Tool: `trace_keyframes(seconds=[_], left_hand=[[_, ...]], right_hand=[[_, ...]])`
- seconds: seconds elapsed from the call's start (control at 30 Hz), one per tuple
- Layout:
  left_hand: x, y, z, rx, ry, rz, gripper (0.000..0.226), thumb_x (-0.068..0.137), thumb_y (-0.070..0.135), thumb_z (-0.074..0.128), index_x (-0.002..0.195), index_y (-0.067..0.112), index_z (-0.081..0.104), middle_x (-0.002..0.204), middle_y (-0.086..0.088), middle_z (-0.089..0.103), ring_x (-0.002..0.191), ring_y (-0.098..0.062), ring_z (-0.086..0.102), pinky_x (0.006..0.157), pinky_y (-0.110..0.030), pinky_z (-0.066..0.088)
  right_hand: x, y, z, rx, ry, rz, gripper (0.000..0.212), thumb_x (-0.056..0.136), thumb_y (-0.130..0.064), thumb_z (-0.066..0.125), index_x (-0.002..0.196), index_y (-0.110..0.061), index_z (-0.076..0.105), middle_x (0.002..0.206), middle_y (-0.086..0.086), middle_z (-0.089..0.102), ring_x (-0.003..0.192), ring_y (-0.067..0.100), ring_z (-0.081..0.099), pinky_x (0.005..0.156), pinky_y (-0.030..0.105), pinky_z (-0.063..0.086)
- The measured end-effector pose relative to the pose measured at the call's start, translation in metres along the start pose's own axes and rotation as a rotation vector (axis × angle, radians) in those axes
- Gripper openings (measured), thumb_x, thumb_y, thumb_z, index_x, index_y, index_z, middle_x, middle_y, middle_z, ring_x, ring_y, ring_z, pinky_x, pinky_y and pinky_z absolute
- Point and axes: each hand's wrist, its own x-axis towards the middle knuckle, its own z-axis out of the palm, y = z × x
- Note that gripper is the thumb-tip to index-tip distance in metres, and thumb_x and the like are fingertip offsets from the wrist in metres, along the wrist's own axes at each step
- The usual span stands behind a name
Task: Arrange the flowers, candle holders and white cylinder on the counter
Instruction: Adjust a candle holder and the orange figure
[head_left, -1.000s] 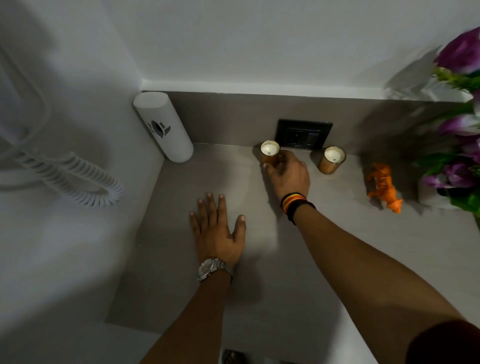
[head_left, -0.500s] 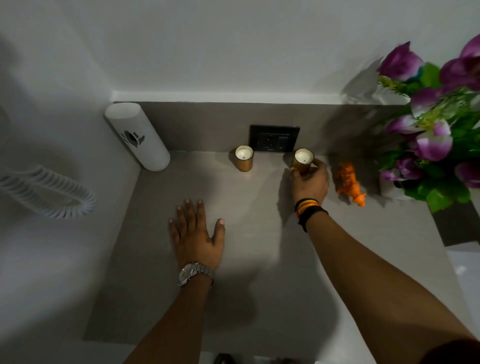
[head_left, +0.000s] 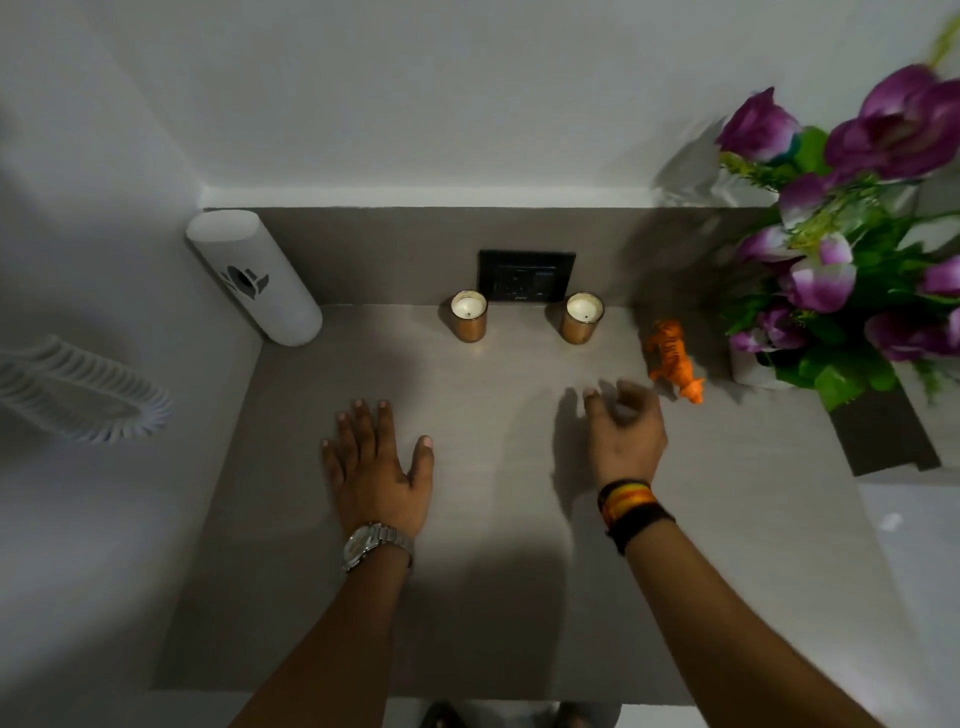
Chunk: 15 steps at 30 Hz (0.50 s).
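Observation:
Two copper candle holders with white candles stand at the back of the grey counter (head_left: 493, 571), one on the left (head_left: 468, 316) and one on the right (head_left: 582, 317). A white cylinder (head_left: 254, 278) with a black flower mark stands in the back left corner. Purple flowers with green leaves (head_left: 852, 244) fill the right side, in a white pot (head_left: 748, 364). My left hand (head_left: 376, 467) lies flat on the counter, fingers spread. My right hand (head_left: 626, 431) hovers over the counter in front of the right candle holder, fingers loosely curled and holding nothing.
A small orange toy tiger (head_left: 675, 361) stands between the right candle holder and the flower pot. A black wall socket (head_left: 525, 276) sits behind the candles. A white coiled cord (head_left: 78, 395) hangs on the left wall. A dark block (head_left: 883, 431) lies at the right edge.
My right hand has let go of the right candle holder and drawn back toward me. Before that it had moved from the left candle holder to the right one. My left hand stayed flat.

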Motion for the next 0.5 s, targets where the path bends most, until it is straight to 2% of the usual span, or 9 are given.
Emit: trace_keyframes(seconds=[0.1, 0.17, 0.23, 0.4, 0.5], left_hand=[[-0.001, 0.0, 0.0, -0.002, 0.0, 0.006, 0.08, 0.098, 0.066, 0.024, 0.164, 0.022, 0.019, 0.174, -0.011, 0.011, 0.161, -0.032, 0.006, 0.13, -0.056, 0.004], [-0.001, 0.0, 0.0, 0.0, -0.001, 0.006, 0.08, 0.097, 0.066, 0.022, 0.164, 0.022, 0.019, 0.174, -0.011, 0.011, 0.161, -0.033, 0.005, 0.13, -0.055, 0.002], [-0.001, 0.0, -0.001, 0.01, -0.012, 0.003, 0.081, 0.096, 0.066, 0.019, 0.165, 0.021, 0.018, 0.174, -0.011, 0.011, 0.161, -0.033, 0.005, 0.13, -0.055, 0.002], [-0.003, 0.001, -0.003, 0.035, -0.026, 0.006, 0.083, 0.094, 0.066, 0.016, 0.165, 0.022, 0.014, 0.175, -0.01, 0.008, 0.161, -0.032, 0.002, 0.13, -0.053, -0.001], [-0.004, 0.002, -0.004, 0.026, -0.024, 0.009, 0.084, 0.094, 0.067, 0.016, 0.165, 0.023, 0.013, 0.175, -0.009, 0.007, 0.161, -0.03, 0.001, 0.13, -0.052, -0.003]], right_hand=[[-0.006, 0.016, -0.038, 0.038, 0.182, 0.08, 0.056, 0.086, -0.038, 0.082, 0.13, -0.017, 0.055, 0.118, 0.004, 0.067, 0.104, 0.021, 0.065, 0.102, 0.041, 0.053], [0.006, 0.012, -0.052, 0.043, 0.246, 0.049, 0.069, 0.084, -0.041, 0.083, 0.139, -0.017, 0.049, 0.124, 0.004, 0.065, 0.1, 0.021, 0.065, 0.094, 0.034, 0.052], [0.02, 0.006, -0.059, -0.013, 0.27, -0.022, 0.071, 0.085, -0.042, 0.081, 0.142, -0.016, 0.049, 0.128, 0.005, 0.063, 0.092, 0.017, 0.061, 0.085, 0.028, 0.046], [0.041, 0.006, -0.059, -0.126, 0.237, -0.097, 0.042, 0.089, -0.036, 0.077, 0.122, -0.014, 0.064, 0.118, 0.007, 0.069, 0.099, 0.023, 0.065, 0.083, 0.027, 0.042], [0.044, 0.006, -0.058, -0.131, 0.234, -0.088, 0.039, 0.089, -0.034, 0.076, 0.12, -0.013, 0.064, 0.115, 0.007, 0.07, 0.098, 0.025, 0.066, 0.083, 0.029, 0.046]])
